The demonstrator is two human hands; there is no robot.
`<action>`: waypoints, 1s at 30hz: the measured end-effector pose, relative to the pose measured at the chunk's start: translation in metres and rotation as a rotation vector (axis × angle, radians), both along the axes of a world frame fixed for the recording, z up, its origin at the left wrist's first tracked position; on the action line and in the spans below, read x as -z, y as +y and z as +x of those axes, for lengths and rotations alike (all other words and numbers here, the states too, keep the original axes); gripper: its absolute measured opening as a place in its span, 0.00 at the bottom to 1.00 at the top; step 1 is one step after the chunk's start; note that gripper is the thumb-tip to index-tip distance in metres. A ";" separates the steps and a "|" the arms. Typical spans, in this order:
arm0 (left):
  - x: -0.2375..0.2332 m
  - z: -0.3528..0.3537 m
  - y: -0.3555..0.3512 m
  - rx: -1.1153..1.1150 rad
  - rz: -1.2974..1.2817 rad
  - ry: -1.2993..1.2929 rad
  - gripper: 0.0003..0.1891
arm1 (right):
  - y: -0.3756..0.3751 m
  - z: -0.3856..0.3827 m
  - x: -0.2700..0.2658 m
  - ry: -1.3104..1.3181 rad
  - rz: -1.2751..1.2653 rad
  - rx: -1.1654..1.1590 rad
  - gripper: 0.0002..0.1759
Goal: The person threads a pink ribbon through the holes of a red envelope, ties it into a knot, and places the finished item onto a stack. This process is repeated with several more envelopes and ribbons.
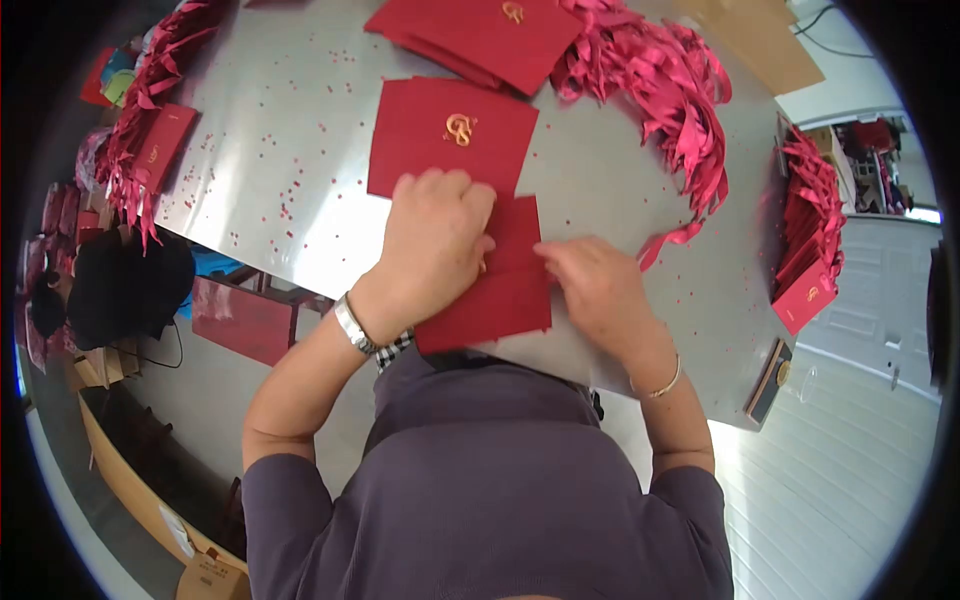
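Note:
In front of me at the table's near edge lies a flat red paper bag (490,312), its surface crossed by a fold line. My left hand (432,232) rests over its upper left part, fingers curled under and closed; what they grip is hidden. My right hand (600,295) is at the bag's right edge, thumb and forefinger pinched together there. Just beyond lies a stack of red bags (425,130) with a gold emblem, partly covered by my left hand. A loose pink ribbon end (672,240) trails down towards my right hand.
Another red stack (490,40) lies at the far side, beside a heap of pink ribbons (670,85). Ribboned red bags hang over the left (165,145) and right (805,290) edges. Red paper bits dot the metal table (270,120). A dark stool (245,318) stands below left.

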State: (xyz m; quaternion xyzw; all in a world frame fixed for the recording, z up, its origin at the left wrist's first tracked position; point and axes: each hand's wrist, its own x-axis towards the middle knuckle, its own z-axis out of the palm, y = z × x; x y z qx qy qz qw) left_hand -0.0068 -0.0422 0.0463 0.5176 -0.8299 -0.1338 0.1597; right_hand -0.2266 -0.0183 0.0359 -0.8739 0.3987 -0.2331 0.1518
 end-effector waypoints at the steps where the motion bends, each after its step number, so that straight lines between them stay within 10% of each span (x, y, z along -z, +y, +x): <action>1: 0.000 0.001 0.000 0.013 0.010 0.051 0.19 | 0.000 0.004 -0.002 0.058 -0.046 0.005 0.11; 6: 0.001 0.006 0.008 0.011 0.275 0.159 0.19 | -0.005 0.019 -0.003 -0.062 -0.155 -0.013 0.18; 14: 0.013 0.016 0.015 -0.139 0.374 0.407 0.15 | 0.012 0.044 -0.006 -0.390 0.531 0.283 0.18; 30: 0.022 0.024 0.025 -0.207 0.378 0.546 0.10 | 0.029 0.057 -0.008 -0.321 0.122 0.210 0.07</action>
